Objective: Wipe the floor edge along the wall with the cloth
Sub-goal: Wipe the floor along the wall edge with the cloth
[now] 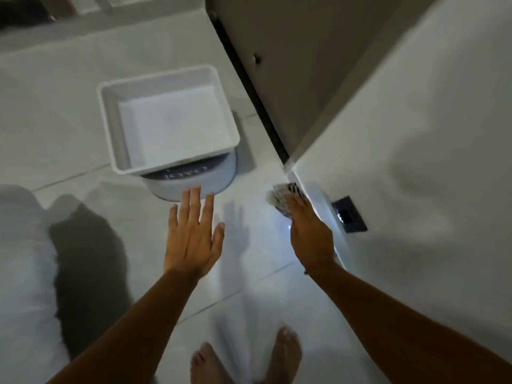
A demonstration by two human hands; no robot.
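My right hand [309, 227] presses a crumpled patterned cloth [279, 198] against the white skirting [327, 206] where the pale tiled floor [263, 286] meets the white wall [415, 134]. Only the front of the cloth shows past my fingers. My left hand [194, 231] hovers flat over the floor with its fingers spread and nothing in it, just short of a round grey device.
A white square tub [110, 128] rests on a round grey device [194, 184] ahead of my left hand. A dark door [291, 65] with a black bottom edge meets the wall corner. A black socket plate [349, 214] sits low on the wall. My bare feet [243, 361] stand below.
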